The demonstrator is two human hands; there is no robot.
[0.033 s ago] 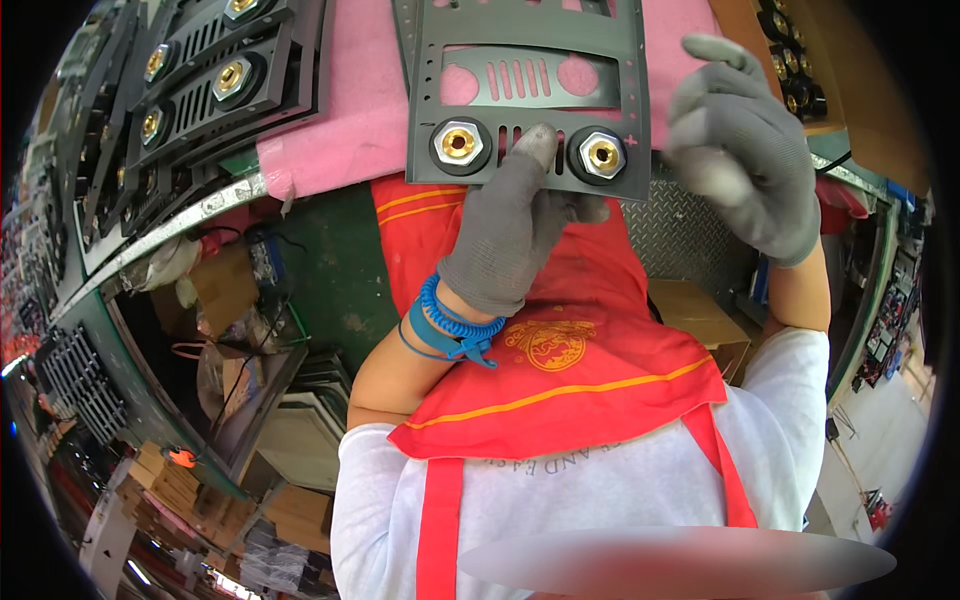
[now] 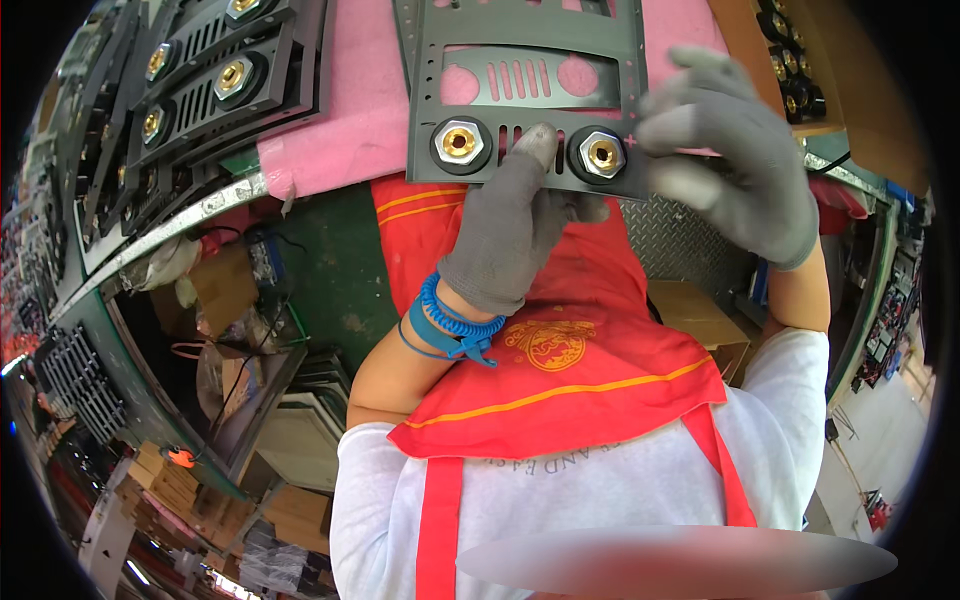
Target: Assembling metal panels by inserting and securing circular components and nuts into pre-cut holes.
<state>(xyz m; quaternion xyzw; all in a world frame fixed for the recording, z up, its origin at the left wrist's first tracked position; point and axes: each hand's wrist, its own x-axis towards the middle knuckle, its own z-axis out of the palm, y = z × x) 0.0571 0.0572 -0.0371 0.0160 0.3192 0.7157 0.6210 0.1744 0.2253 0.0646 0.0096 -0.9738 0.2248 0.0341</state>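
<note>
A dark grey metal panel (image 2: 530, 30) with slots and round cutouts lies over a pink sheet, its near edge reaching past the bench edge. My left hand (image 2: 500, 235), in a grey glove, grips that near edge with the thumb on top; its other fingers are mostly hidden below. On either side of the thumb sit a left brass-centred connector (image 2: 459, 143) and a right connector (image 2: 603, 155), each with a silver hex nut and black ring. Beside the right connector, my gloved right hand (image 2: 745, 165) has its fingers apart, the tips blurred; nothing shows in it.
Stacked panels (image 2: 200, 100) with similar connectors stand on the left. The pink sheet (image 2: 360, 90) covers the bench top. An open cardboard box (image 2: 820, 60) at the far right holds black and brass parts. The metal bench edge (image 2: 190, 220) runs along the left.
My right hand has moved left toward the panel's right edge, and its fingers have spread and stretched out. My left hand and the panel stay in place.
</note>
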